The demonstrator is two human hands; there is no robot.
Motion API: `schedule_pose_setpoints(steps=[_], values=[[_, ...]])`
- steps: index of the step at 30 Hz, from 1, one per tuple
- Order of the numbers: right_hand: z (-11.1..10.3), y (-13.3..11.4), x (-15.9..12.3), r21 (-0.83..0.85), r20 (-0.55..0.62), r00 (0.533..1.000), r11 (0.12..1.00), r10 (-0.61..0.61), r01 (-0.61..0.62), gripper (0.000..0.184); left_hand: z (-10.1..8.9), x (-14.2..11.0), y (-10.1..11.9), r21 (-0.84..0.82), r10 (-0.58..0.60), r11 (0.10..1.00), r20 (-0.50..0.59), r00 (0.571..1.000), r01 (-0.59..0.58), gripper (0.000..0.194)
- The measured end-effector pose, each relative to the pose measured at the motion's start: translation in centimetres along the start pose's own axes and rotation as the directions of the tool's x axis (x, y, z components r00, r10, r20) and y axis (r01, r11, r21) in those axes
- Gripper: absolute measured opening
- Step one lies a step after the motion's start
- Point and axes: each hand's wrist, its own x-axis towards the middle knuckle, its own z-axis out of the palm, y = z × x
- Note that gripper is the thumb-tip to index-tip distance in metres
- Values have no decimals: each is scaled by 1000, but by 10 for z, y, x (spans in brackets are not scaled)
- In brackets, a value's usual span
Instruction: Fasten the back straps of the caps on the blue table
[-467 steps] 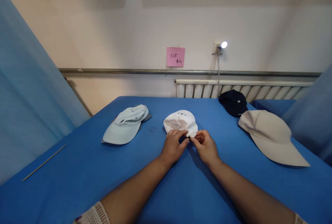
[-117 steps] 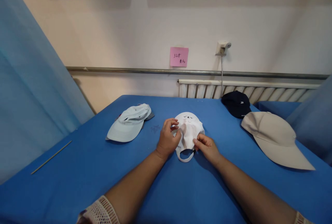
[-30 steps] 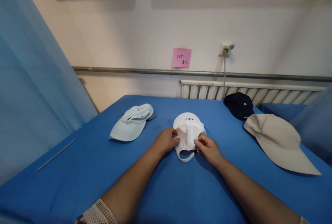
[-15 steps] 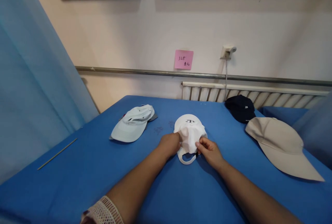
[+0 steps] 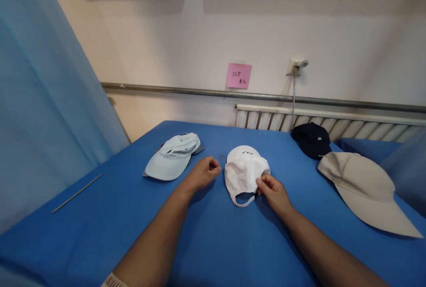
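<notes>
A white baseball cap (image 5: 245, 174) rests on the blue-covered table, its brim with a dark mark pointing away from me and its back strap facing me. My right hand (image 5: 274, 194) pinches the cap's right rear edge near the strap buckle. To the left of the cap, my left hand (image 5: 203, 172) is apart from it, fingers curled in with nothing visible in them. Beyond that hand lies a pale blue cap (image 5: 169, 158), stacked over a darker cap mostly hidden underneath.
At the right lie a beige cap (image 5: 361, 185) and a navy cap (image 5: 311, 139). A thin stick (image 5: 77, 193) is on the left of the blue table cover (image 5: 133, 242). Behind are a radiator (image 5: 264, 119), a rail, and a plugged-in cord. A blue curtain (image 5: 49, 78) hangs left.
My left hand has let go of the white cap and moved left. The cap's crown looks fuller and covers more of the brim. My right hand keeps its pinch.
</notes>
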Motion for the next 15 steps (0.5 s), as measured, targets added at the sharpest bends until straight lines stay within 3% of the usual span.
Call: schedule_pose_setpoints(steps=[3, 6, 11, 15], values=[[0, 1, -1, -9, 9, 1000, 1000, 11, -11, 42, 34, 2, 2, 36, -3, 999, -151, 989, 8, 34], [0, 1, -1, 6, 23, 1000, 1000, 19, -19, 41, 60, 2, 8, 133, -22, 990, -170, 985, 45, 46], [0, 2, -1, 7, 33, 999, 1000, 30, -30, 41, 70, 1, 8, 288, -86, 954, -19, 996, 88, 45], [1, 3, -1, -1, 27, 999, 999, 40, -40, 42, 72, -1, 11, 318, -108, 944, 32, 994, 92, 51]])
